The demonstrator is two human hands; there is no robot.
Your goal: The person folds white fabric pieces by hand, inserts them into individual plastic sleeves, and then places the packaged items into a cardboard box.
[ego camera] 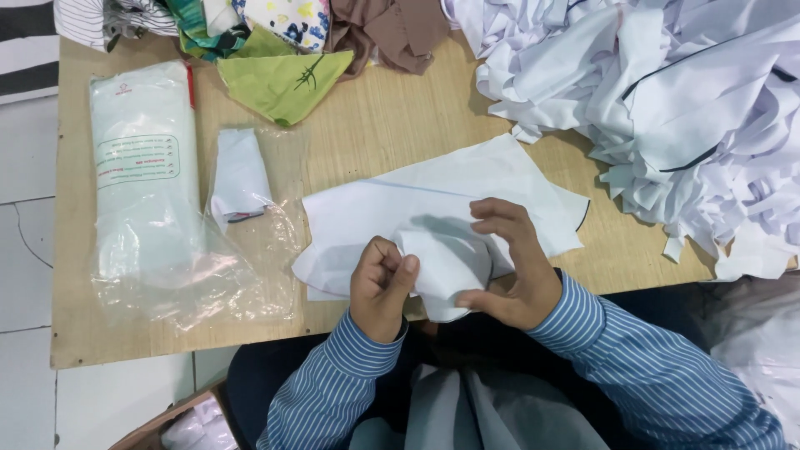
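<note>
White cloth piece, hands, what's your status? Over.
Left hand and right hand both pinching the folded white cloth piece at the wooden table edge. Heaped white fabric pile lies close right, not touching. Over.

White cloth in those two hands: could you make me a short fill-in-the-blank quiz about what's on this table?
1. Both hands, left hand and right hand, hold a piece of ___ cloth.
2. The person's sleeves are blue with thin white ___.
3. The green cloth lies on a ___ table.
4. The big white cloth pile sits on the person's ___ side.

Missing words: white; stripes; wooden; right
</note>
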